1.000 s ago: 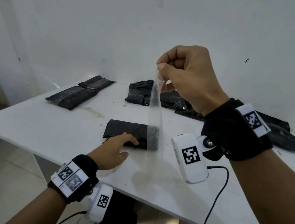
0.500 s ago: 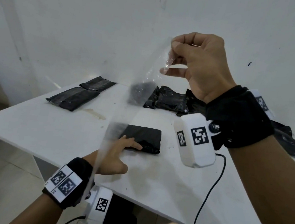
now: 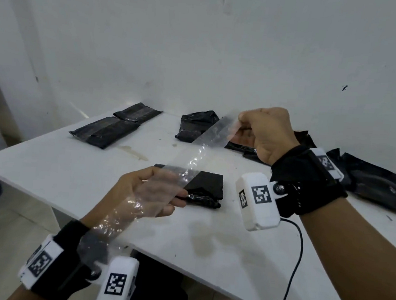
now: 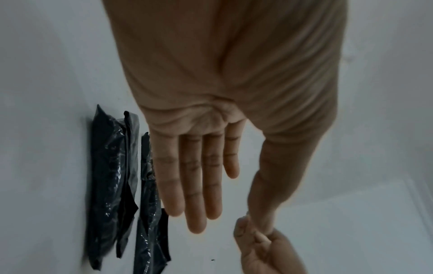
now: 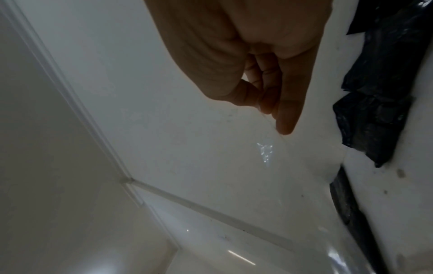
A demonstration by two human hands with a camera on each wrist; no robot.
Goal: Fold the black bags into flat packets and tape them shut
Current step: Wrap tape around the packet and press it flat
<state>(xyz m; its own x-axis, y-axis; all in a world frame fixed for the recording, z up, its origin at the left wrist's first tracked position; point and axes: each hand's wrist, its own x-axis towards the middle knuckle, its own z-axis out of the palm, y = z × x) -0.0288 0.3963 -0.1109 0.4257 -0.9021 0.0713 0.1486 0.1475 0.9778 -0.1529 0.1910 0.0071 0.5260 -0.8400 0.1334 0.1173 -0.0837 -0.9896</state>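
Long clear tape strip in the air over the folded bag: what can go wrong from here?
1. The tape strip is pinched only at its far end by the right hand; its crinkled loose end drapes over the left hand and wrist, so it may stick to skin or to itself.
2. The left hand's fingers are straight and off the folded packet, so nothing pins it; it could spring open or shift before taping.

Left hand (image 4: 199, 166) held flat, fingers (image 4: 192, 185) straight and together, thumb extended. Right hand (image 4: 262, 246) meets the thumb tip at lower right. Two crumpled black bags (image 4: 110, 185) lie side by side on the white table (image 4: 42, 166), left of the fingers.
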